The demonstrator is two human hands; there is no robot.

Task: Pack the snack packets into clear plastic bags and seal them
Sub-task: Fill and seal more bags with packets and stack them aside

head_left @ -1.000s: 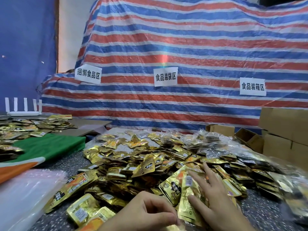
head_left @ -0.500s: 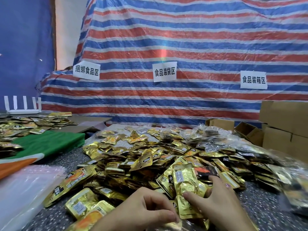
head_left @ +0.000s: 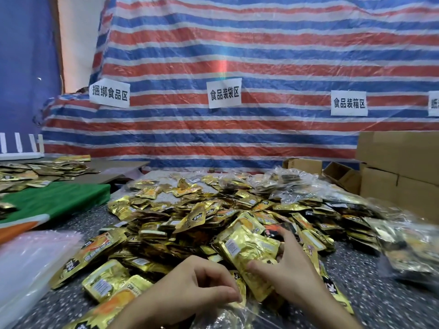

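While the left hand point(head_left: 197, 288) pinches a clear bag point(head_left: 228, 315) at bottom centre, the right hand point(head_left: 292, 269) grips stacked gold packets point(head_left: 247, 250); filled bags point(head_left: 287, 181) lie centre right.

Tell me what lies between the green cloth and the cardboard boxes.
Head view: a heap of gold snack packets, then filled clear plastic bags nearer the cardboard boxes.
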